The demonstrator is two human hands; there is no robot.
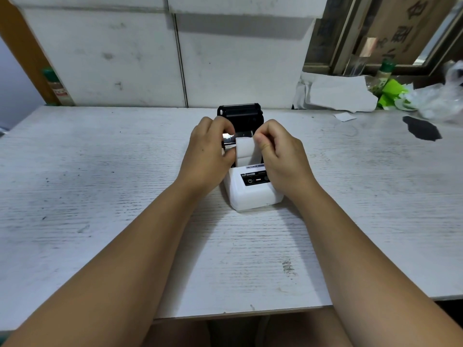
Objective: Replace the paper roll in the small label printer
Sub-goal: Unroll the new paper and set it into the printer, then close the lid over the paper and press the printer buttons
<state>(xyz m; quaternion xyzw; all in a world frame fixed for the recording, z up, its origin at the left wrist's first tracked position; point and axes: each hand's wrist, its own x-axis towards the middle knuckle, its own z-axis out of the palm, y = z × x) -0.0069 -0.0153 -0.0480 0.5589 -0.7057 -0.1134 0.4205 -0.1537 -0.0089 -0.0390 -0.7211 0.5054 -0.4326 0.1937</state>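
Note:
A small white label printer [253, 194] stands on the white table [100, 184], its black lid [240, 113] swung open toward the back. A white paper roll [246, 151] sits in the open compartment, between my two hands. My left hand [210, 154] grips the roll's left side, thumb and fingers around it. My right hand [280, 154] pinches the roll's right edge with curled fingers. The lower part of the roll and the compartment's inside are hidden by my hands.
White panels [125, 58] rise behind the table. At the back right lie torn white paper [338, 93], green packaging [390, 92], a bottle [383, 71] and clear plastic [441, 101]. A black stain [422, 127] marks the table at right. A jar [56, 86] stands back left.

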